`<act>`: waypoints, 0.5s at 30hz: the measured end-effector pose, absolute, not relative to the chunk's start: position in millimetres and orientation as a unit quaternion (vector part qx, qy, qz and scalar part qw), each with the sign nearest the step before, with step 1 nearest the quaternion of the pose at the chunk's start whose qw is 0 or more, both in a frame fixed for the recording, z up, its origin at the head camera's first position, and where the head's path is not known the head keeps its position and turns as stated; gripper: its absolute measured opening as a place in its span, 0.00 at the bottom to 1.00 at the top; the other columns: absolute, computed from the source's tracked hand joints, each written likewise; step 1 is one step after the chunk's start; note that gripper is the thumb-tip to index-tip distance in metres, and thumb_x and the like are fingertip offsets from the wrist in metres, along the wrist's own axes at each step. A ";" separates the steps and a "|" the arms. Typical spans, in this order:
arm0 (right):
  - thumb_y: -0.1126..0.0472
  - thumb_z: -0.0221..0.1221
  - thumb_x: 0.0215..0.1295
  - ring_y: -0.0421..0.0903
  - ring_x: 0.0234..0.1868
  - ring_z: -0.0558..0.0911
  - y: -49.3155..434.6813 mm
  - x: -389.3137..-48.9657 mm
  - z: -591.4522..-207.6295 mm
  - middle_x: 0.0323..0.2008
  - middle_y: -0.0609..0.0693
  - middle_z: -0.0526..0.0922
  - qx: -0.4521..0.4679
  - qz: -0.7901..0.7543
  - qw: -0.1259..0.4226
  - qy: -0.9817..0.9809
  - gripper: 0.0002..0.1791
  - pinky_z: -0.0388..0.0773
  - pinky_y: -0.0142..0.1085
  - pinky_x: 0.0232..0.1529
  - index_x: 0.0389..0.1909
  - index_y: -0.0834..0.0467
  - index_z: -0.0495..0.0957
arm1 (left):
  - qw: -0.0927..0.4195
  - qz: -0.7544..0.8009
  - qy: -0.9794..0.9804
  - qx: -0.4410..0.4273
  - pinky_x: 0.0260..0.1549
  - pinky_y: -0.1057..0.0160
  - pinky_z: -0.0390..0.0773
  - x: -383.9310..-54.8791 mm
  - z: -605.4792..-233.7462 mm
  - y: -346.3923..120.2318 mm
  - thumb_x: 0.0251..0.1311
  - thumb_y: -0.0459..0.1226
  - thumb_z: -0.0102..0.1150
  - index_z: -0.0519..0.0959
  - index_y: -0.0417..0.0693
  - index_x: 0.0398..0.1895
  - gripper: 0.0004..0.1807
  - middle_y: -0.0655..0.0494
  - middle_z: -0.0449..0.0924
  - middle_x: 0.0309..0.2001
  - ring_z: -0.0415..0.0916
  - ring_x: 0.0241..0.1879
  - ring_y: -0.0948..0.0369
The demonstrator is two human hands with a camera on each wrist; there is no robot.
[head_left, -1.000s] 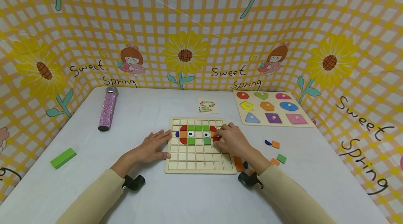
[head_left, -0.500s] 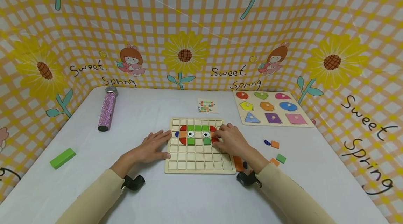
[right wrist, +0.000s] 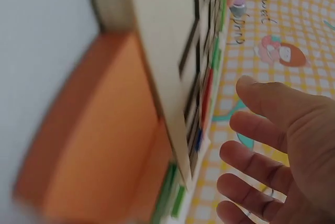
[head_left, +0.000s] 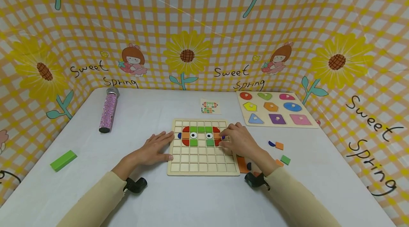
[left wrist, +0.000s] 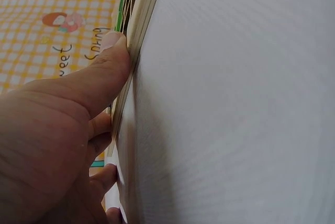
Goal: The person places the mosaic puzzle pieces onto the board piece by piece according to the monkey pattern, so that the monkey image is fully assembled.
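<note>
A wooden grid board [head_left: 204, 166] lies mid-table, with red, orange, green and blue pieces and two eye tiles forming a face in its upper rows. My left hand [head_left: 153, 150] rests along the board's left side. In the left wrist view its thumb [left wrist: 107, 72] presses against the board's edge. Over the board's right side is my right hand [head_left: 243, 142], its fingertips beside a blue half-round piece [head_left: 223, 137] and a red rounded piece [head_left: 217, 142]. The right wrist view shows these fingers [right wrist: 256, 161] apart and loosely bent, with nothing between them.
Behind the board lies a pattern card [head_left: 210, 106]. A shape-knob puzzle [head_left: 278, 110] stands back right. Loose orange, green and blue pieces [head_left: 285, 159] lie right of the board, an orange piece [right wrist: 99, 130] against its edge. Left are a glittery microphone [head_left: 109, 111] and a green block [head_left: 64, 160].
My right hand has shifted slightly right, off the red piece, and its fingers have loosened. The blue half-round piece at the face's right side has come into sight. My left hand stays put.
</note>
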State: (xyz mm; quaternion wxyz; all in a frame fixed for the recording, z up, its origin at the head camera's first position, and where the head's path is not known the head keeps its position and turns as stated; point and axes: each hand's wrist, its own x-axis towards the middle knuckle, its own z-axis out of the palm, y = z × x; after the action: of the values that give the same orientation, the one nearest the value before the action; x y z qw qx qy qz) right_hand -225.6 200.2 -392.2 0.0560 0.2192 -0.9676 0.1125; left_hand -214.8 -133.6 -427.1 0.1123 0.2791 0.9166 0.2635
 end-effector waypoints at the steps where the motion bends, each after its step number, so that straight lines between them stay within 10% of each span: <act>1: 0.50 0.67 0.54 0.48 0.40 0.70 203.2 -224.6 -390.5 0.39 0.49 0.81 0.218 0.115 0.060 -0.967 0.16 0.67 0.41 0.43 0.41 0.52 0.84 | 0.112 0.264 0.917 0.279 0.69 0.35 0.39 -214.7 -426.8 -133.5 0.60 0.50 0.59 0.54 0.42 0.73 0.43 0.46 0.49 0.75 0.41 0.74 0.42; 15: 0.53 0.66 0.55 0.49 0.43 0.70 246.4 -203.7 -381.6 0.38 0.51 0.81 0.190 0.130 0.065 -0.971 0.15 0.70 0.46 0.45 0.42 0.55 0.84 | 0.111 0.262 0.917 0.279 0.69 0.35 0.39 -213.7 -427.0 -132.6 0.59 0.50 0.59 0.54 0.42 0.73 0.43 0.46 0.49 0.75 0.41 0.74 0.42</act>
State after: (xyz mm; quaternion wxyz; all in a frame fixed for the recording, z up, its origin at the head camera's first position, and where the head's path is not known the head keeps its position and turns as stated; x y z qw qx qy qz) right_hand -203.7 246.4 -381.6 0.0649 0.1901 -0.9710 0.1297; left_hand -213.7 -132.6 -427.0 0.1114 0.2790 0.9171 0.2621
